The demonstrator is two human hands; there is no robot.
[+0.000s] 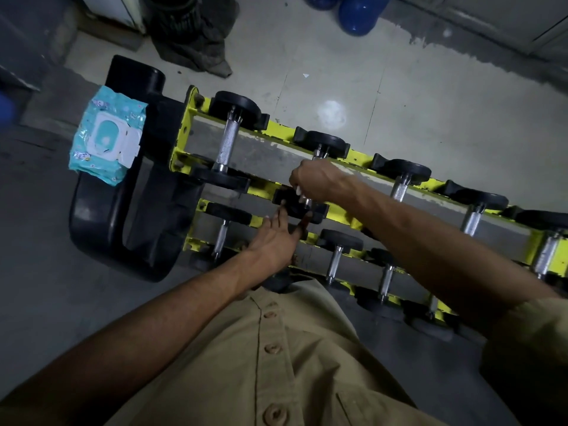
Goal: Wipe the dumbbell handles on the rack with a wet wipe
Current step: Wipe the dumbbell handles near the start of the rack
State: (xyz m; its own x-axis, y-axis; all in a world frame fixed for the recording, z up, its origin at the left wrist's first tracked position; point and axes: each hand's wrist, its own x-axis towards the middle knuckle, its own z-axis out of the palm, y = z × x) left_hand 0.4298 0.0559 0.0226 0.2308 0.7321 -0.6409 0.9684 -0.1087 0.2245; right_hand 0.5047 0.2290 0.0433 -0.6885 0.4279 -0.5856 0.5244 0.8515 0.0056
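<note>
A yellow dumbbell rack (184, 130) runs from the centre to the right, with several black dumbbells with chrome handles on its tiers. My right hand (316, 181) is closed around the handle of the second dumbbell (322, 142) on the top tier, and a bit of white wipe shows under its fingers. My left hand (273, 238) is spread against the near black head (295, 204) of that same dumbbell. The leftmost top dumbbell (227, 139) lies free, its handle bare.
A teal wet wipe pack (107, 133), flap open, lies on the rack's black end frame (101, 222) at the left. A dark cloth heap (196, 41) and blue balls (359, 13) sit on the concrete floor beyond the rack. My tan shirt fills the foreground.
</note>
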